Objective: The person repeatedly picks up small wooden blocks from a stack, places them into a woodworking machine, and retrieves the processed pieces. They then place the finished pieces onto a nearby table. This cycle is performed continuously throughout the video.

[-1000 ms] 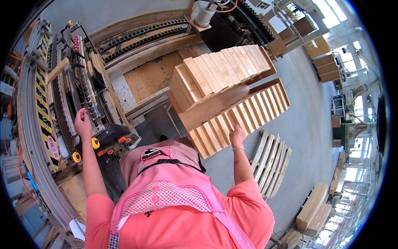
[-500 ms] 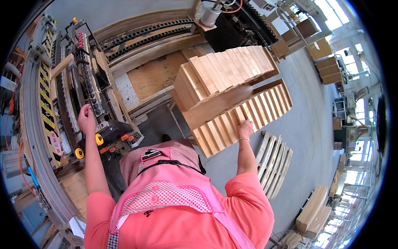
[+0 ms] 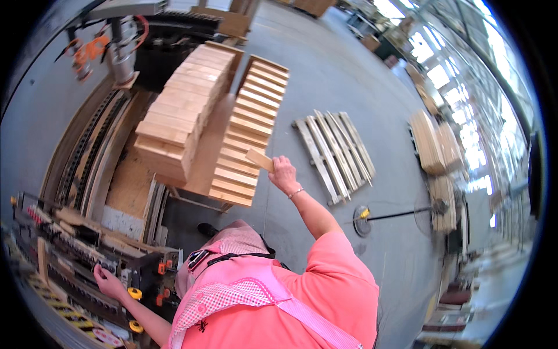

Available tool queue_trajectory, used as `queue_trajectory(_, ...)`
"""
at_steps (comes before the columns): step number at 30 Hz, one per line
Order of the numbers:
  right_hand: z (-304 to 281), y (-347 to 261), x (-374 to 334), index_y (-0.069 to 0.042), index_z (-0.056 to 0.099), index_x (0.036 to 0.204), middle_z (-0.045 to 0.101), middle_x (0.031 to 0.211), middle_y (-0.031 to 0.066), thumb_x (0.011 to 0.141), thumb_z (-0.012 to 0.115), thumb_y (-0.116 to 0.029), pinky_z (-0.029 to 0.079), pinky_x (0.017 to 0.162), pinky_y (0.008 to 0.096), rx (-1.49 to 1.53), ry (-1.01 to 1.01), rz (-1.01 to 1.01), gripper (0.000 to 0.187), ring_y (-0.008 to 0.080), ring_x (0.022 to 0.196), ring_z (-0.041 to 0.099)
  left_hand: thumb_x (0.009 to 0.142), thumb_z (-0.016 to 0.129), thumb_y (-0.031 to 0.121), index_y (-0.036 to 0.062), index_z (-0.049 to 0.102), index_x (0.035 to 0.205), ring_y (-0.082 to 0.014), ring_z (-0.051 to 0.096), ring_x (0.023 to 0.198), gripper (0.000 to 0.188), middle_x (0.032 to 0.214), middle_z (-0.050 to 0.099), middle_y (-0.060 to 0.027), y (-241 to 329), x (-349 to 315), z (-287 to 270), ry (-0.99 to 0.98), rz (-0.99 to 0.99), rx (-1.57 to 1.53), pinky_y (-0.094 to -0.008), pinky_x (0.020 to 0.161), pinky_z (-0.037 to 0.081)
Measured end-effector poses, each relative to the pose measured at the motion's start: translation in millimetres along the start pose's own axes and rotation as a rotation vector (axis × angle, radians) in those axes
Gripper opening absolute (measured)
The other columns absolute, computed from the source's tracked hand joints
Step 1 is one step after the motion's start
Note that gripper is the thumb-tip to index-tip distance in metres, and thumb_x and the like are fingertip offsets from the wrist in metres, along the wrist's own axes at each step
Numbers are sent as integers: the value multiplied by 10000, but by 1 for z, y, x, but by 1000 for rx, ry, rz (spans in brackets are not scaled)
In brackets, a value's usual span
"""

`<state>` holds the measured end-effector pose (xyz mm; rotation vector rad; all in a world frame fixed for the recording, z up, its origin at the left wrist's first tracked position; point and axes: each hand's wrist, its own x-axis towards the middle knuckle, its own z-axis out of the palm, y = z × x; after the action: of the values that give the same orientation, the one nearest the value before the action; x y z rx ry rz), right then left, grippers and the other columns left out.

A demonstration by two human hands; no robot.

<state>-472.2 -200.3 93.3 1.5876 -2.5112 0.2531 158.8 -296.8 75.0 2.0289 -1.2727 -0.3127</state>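
My right hand [image 3: 283, 174] grips the end of a small flat wooden board [image 3: 260, 159]. It holds the board tilted over the right edge of a long row of wooden slats [image 3: 237, 139], set in steps on a wooden stand. Alongside, to the left, rises a taller stack of pale wooden boards [image 3: 189, 87]. My left hand [image 3: 110, 285] is low at the left, over a machine's rail of small rollers [image 3: 81, 249]. Its fingers are loosely bent and apart, with nothing visible in them.
A slatted pallet [image 3: 334, 154] lies on the floor at the right, with a floor fan [image 3: 361, 224] nearer me. Board stacks [image 3: 430, 142] stand farther right. Yellow knobs [image 3: 135, 293] are on the machine by my left forearm. A metal cylinder [image 3: 122, 65] hangs at the far left.
The view has turned to the right. My right hand, earlier on the slat row, now holds a board lifted at its edge. My left hand remains by the machine.
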Motion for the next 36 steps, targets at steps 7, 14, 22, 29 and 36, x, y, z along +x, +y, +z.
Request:
queue_trajectory(7,-59,20,-106,-90,550,975,523,886,91,613,693,-163,491,724,370,3,13,156,396,267,882,533,884,484,95,0,568,1109,-246,586,1012,258,1096,607,-131,11,-1,0,-81,40,-50,-319,853,461)
queue_trajectory(14,-86,-65,-34,-76,543,985,538,899,102,618,699,-143,488,731,377,207,85,-147,404,277,912,536,881,496,120,9,585,1090,-250,598,982,253,1068,619,-140,0,-1,1,-82,38,-90,-324,846,463)
queue_trajectory(22,-63,-350,89,-61,580,962,569,931,120,611,721,-172,485,758,381,513,-104,-885,394,293,898,561,832,548,83,77,633,969,-176,618,793,161,873,648,-78,26,-9,-9,51,-78,-379,-285,717,475)
queue_trajectory(29,-28,-655,93,-34,579,868,568,875,151,594,727,-156,486,717,395,675,-228,-1574,335,326,865,559,789,556,54,45,607,886,-295,608,787,110,853,625,-126,31,-4,-24,185,4,-346,-340,681,480)
queue_trajectory(36,3,-874,34,-6,620,719,618,792,185,619,660,-192,505,705,401,598,18,-1867,215,323,813,596,779,549,52,64,611,895,-301,595,812,132,877,627,-109,34,-9,-20,170,-56,-236,-374,687,479)
